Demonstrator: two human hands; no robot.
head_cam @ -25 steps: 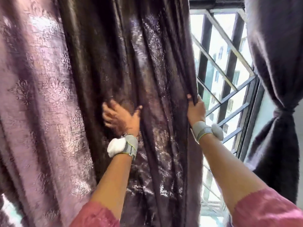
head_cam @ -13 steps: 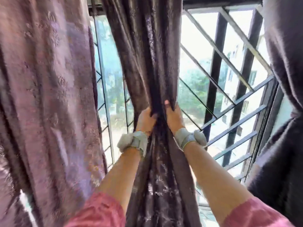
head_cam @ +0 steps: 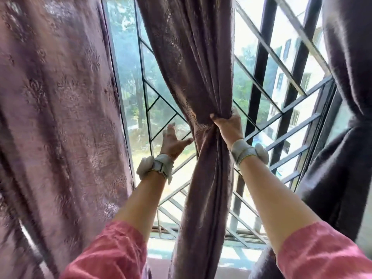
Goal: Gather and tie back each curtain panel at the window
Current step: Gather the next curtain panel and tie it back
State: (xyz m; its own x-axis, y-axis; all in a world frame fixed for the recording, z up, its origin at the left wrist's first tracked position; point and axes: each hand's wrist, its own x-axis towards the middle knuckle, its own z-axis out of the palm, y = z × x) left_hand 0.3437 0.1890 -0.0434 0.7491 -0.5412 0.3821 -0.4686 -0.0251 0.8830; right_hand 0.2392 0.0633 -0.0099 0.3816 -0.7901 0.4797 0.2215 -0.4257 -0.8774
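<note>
The middle curtain panel [head_cam: 193, 63], dark mauve with a woven pattern, hangs bunched into a narrow column in front of the window. My right hand [head_cam: 227, 125] is closed around its gathered waist. My left hand [head_cam: 172, 140] is off the fabric, just left of the bunch, with fingers spread and the thumb pointing at it. A wide, loose panel [head_cam: 56, 109] of the same cloth fills the left side. At the far right a darker panel [head_cam: 350, 81] is pinched in at its waist.
Behind the curtains is a window with a metal grille [head_cam: 259, 63] of dark bars and diagonal strips. The pale window sill [head_cam: 231, 256] runs along the bottom. Both wrists carry grey bands, and pink sleeves cover my forearms.
The spread middle panel was drawn together into a tight bunch by both hands. My left hand has since let go and opened; my right hand still grips the bunch.
</note>
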